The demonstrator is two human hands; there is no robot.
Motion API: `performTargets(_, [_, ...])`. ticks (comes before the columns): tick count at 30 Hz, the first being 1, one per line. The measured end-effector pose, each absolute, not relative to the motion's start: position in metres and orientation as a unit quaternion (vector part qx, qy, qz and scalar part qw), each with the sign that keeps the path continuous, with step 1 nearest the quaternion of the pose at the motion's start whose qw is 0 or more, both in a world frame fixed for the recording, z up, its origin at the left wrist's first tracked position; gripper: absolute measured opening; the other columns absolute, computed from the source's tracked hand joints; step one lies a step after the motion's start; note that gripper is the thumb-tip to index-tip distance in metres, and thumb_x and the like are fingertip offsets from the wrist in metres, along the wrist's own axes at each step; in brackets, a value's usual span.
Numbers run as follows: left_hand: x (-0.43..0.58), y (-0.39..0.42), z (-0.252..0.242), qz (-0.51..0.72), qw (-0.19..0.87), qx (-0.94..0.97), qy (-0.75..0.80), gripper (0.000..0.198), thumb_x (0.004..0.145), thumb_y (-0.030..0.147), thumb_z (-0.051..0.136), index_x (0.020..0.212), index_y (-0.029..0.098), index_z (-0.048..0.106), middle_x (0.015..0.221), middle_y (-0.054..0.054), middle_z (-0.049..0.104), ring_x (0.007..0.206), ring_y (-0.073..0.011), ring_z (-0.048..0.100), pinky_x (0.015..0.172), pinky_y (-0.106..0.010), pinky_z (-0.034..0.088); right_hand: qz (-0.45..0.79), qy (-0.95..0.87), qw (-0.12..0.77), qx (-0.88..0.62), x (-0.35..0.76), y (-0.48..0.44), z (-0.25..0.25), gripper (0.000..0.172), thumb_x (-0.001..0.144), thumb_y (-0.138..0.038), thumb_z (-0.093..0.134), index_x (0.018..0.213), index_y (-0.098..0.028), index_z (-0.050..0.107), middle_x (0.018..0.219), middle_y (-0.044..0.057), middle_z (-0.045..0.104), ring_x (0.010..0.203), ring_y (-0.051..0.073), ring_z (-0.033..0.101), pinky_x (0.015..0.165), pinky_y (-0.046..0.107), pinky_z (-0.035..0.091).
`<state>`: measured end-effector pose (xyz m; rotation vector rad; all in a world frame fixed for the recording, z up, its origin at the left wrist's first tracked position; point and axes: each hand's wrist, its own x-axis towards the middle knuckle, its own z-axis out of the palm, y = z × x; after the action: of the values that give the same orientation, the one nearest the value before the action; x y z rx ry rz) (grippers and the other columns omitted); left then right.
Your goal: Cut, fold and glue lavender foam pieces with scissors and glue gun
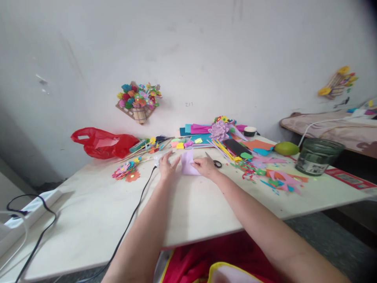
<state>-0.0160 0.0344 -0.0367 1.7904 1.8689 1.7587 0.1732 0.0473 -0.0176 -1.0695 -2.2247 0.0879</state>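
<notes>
Both my arms reach out over the white table (97,220). A light purple paper sheet (187,163) lies on it between my hands, one edge bent upward. My right hand (206,166) rests on the sheet's right side with fingers curled over the paper. My left hand (167,164) is just left of the sheet, fingers stretched toward its edge. Black-handled scissors (216,162) lie right behind my right hand.
A black cable (134,212) runs across the table to something white by my left hand. Coloured paper sheets, sticks and scraps (224,145), paper flowers (126,171), a red plastic bag (101,142), a green fruit (286,148) and a dark glass jar (318,156) crowd the far side.
</notes>
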Motion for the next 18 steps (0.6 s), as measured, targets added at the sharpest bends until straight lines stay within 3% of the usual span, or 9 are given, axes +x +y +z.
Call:
performTargets(6, [-0.021, 0.029, -0.031, 0.53, -0.002, 0.661, 0.531, 0.044, 0.072, 0.041, 0.057, 0.111, 0.02, 0.055, 0.107, -0.007, 0.06, 0.102, -0.0199, 0.053, 0.089, -0.035, 0.039, 0.003, -0.909, 0.233, -0.344, 0.16, 0.034, -0.019, 0.023, 0.08, -0.033, 0.046, 0.072, -0.021, 0.065, 0.068, 0.001, 0.064, 0.065, 0.013, 0.053, 0.056, 0.022, 0.025])
performTargets(10, [-0.023, 0.026, -0.024, 0.501, -0.038, 0.695, 0.514, 0.02, 0.07, 0.04, 0.06, 0.073, 0.021, 0.064, 0.081, -0.003, 0.065, 0.083, -0.0174, 0.058, 0.083, -0.034, 0.04, -0.017, -0.922, 0.187, -0.338, 0.158, 0.03, -0.018, 0.025, 0.081, -0.034, 0.045, 0.078, -0.023, 0.067, 0.076, 0.002, 0.067, 0.071, 0.014, 0.057, 0.058, 0.023, 0.029])
performTargets(12, [-0.024, 0.024, -0.02, 0.502, -0.055, 0.698, 0.508, 0.024, 0.07, 0.041, 0.06, 0.056, 0.02, 0.059, 0.076, -0.003, 0.064, 0.079, -0.0164, 0.057, 0.083, -0.034, 0.039, -0.025, -0.919, 0.161, -0.358, 0.161, 0.032, -0.017, 0.025, 0.08, -0.035, 0.046, 0.079, -0.022, 0.067, 0.078, 0.004, 0.067, 0.073, 0.015, 0.058, 0.058, 0.023, 0.031])
performTargets(18, [-0.032, 0.022, -0.019, 0.536, 0.012, 0.655, 0.532, 0.031, 0.067, 0.043, 0.062, 0.049, 0.019, 0.053, 0.09, -0.003, 0.066, 0.087, -0.017, 0.056, 0.085, -0.032, 0.039, -0.025, -0.897, 0.125, -0.424, 0.184, 0.051, -0.02, 0.024, 0.077, -0.035, 0.048, 0.088, -0.023, 0.067, 0.094, 0.005, 0.065, 0.081, 0.016, 0.058, 0.065, 0.024, 0.037])
